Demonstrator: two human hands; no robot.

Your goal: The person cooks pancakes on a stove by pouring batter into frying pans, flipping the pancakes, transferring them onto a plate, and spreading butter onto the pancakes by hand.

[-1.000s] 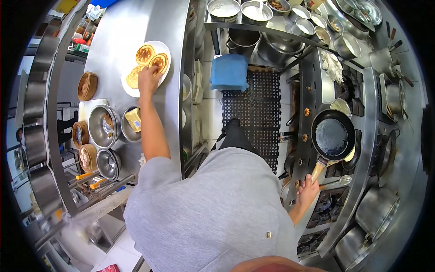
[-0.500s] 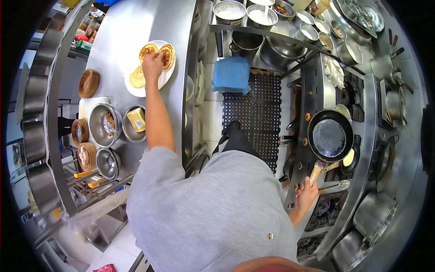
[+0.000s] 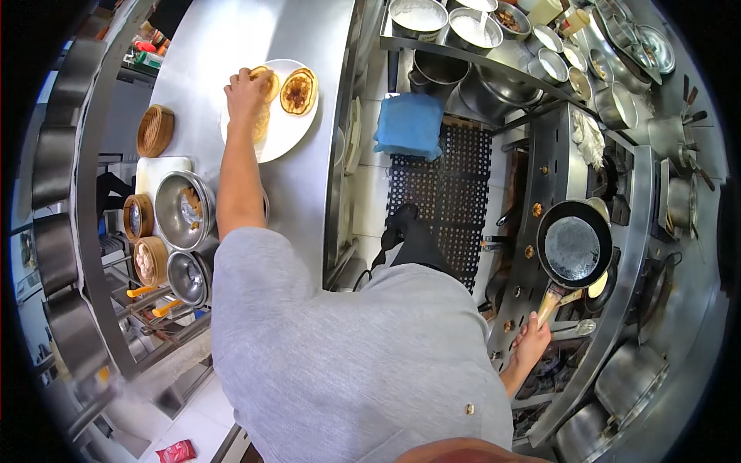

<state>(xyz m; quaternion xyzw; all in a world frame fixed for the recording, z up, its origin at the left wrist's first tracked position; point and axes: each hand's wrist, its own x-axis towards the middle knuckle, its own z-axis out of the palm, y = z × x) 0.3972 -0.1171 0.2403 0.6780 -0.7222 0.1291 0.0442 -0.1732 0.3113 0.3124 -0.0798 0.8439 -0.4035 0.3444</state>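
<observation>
On the steel counter is a white plate (image 3: 292, 136) with browned pancakes. One pancake (image 3: 298, 92) lies by itself on the plate's right side. My left hand (image 3: 245, 96) has its fingers curled on the edge of the upper-left pancake (image 3: 270, 86); the fingertips are partly hidden. Below it, another pancake (image 3: 262, 123) is partly covered by my hand and wrist. Over at the stove, my right hand (image 3: 531, 341) is wrapped around the handle of a black frying pan (image 3: 573, 248). The pan's inside looks shiny, with no food visible in it.
Beside my left arm are steel bowls (image 3: 171, 212) and bamboo steamers (image 3: 155, 131). A second pan (image 3: 600, 287) with something pale yellow sits behind the frying pan. Pots of white powder (image 3: 417, 14) stand on the far shelf. A blue cloth-like item (image 3: 409, 126) is above the black floor mat (image 3: 448, 181).
My left hand has shifted left, from between the two upper pancakes to the upper-left one, uncovering the right pancake. My right hand still grips the frying pan handle. The whole view has shifted slightly.
</observation>
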